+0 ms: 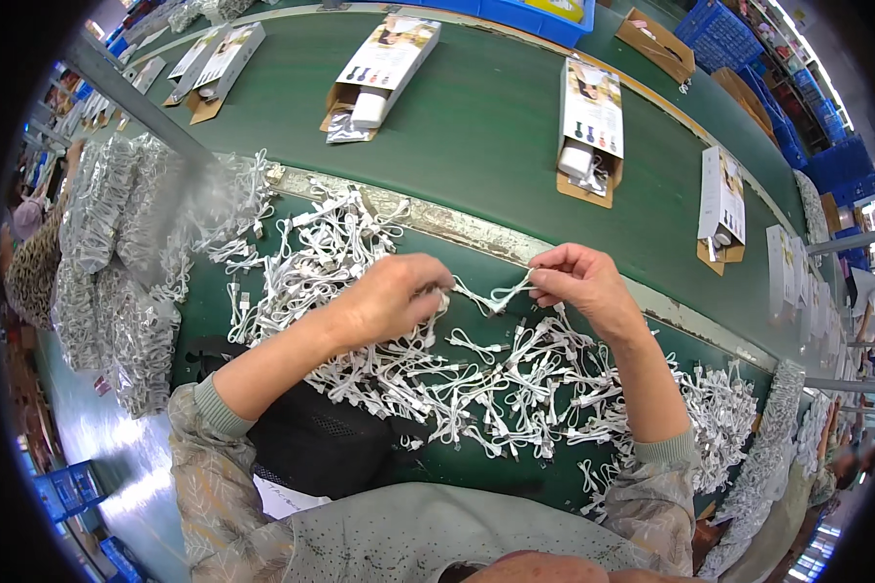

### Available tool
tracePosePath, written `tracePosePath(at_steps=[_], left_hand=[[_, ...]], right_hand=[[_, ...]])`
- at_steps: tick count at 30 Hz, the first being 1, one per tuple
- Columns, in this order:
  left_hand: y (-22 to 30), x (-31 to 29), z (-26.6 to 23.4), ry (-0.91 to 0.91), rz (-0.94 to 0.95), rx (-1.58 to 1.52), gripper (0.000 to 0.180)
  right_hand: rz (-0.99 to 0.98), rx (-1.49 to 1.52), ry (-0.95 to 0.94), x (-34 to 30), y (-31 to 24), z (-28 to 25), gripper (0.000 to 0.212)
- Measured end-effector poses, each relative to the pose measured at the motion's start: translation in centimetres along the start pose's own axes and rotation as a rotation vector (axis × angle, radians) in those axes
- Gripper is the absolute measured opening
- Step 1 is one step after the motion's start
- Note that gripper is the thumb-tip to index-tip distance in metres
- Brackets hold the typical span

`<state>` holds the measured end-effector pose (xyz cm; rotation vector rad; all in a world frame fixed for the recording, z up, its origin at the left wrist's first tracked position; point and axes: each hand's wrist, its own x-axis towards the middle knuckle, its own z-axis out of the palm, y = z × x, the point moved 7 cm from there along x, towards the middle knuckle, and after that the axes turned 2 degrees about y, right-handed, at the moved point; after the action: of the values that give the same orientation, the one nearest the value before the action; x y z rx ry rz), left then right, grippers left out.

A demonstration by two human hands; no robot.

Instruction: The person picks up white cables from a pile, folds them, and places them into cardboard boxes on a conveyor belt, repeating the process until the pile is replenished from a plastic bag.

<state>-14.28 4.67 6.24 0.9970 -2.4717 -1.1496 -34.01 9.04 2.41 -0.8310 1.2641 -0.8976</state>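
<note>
A heap of short white USB cables (331,243), each looped and tied, spreads over the green bench in front of me. Above its far side, my right hand (585,289) pinches the looped end of one white USB cable (497,300) between thumb and fingers. That cable stretches leftward to my left hand (399,294), whose fingers are curled and slightly blurred, with a white piece showing at their tips. More loose cables (515,379) lie below both hands, some with their metal plugs showing.
Beyond a worn metal rail (476,233), a green conveyor belt (486,126) carries open printed boxes (591,121). Bagged cables (117,223) are stacked at left. A black bag (321,437) lies by my left forearm. A blue crate (525,17) stands at the back; people sit on both sides.
</note>
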Motion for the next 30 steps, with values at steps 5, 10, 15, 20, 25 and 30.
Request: tracePosePath(at_steps=[5, 10, 15, 20, 25, 30], left_hand=[[-2.7, 0.5, -3.6, 0.171, -0.233, -0.339, 0.015], [-4.9, -0.9, -7.6, 0.368, -0.271, -0.219, 0.012], [-7.7, -2.1, -8.6, 0.451, -0.371, -0.482, 0.012], [-8.3, -2.3, -8.6, 0.498, -0.381, -0.582, 0.018], [-9.0, -2.0, -9.1, 0.51, -0.369, -0.609, 0.02], [-10.1, -2.3, -11.1, 0.672, -0.295, -0.048, 0.013]], right_hand=[[-0.202, 0.05, 0.147, 1.4, -1.7, 0.5, 0.018], [-0.721, -0.262, 0.352, 3.6, -5.4, 3.8, 0.01], [-1.286, -0.717, 0.492, 7.3, -8.8, 8.5, 0.013], [-1.321, -1.102, 0.517, 13.6, -8.4, 11.1, 0.008], [-1.184, -1.123, 0.478, 15.3, -6.0, 9.8, 0.018], [-1.055, -0.844, 0.231, 9.7, -4.8, 11.0, 0.032]])
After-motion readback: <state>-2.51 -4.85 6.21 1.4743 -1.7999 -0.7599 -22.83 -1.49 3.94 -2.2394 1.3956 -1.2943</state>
